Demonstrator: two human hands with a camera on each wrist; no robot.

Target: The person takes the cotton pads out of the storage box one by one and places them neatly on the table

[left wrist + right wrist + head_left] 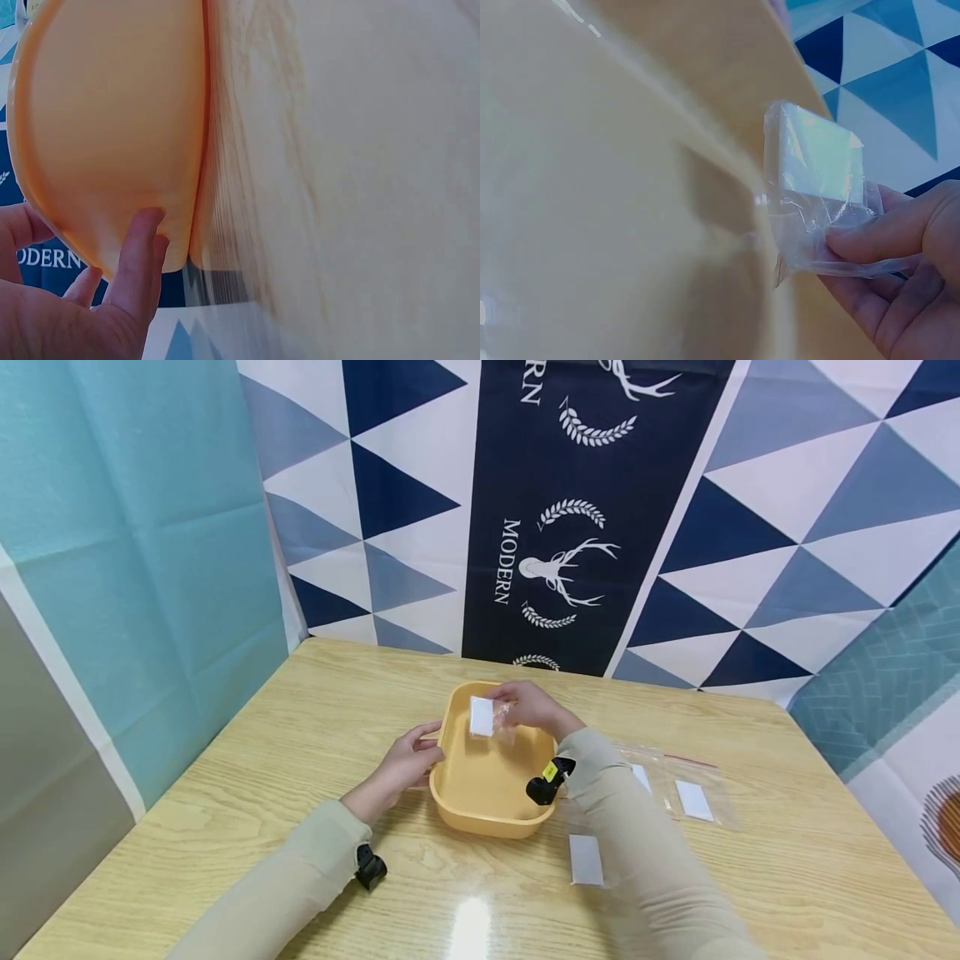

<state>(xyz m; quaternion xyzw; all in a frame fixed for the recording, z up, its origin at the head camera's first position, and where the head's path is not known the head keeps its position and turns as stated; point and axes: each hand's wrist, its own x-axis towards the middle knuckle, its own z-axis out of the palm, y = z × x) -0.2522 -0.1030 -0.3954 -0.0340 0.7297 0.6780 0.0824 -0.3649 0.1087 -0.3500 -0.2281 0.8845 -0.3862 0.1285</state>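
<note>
A yellow-orange plastic bin stands on the table. My left hand is at its left side, spread fingers resting on the outer wall just under the rim, as the left wrist view shows. My right hand is over the far part of the bin. Between thumb and fingers it pinches the gathered end of a small clear plastic bag with a white rectangular block inside. The bag hangs within the bin's outline in the head view, and the bin floor beneath it is bare.
On the wooden table, right of the bin, lie several clear bags with white blocks, among them a zip bag with a red strip and a nearer block. My right forearm partly covers them. A patterned cloth hangs behind.
</note>
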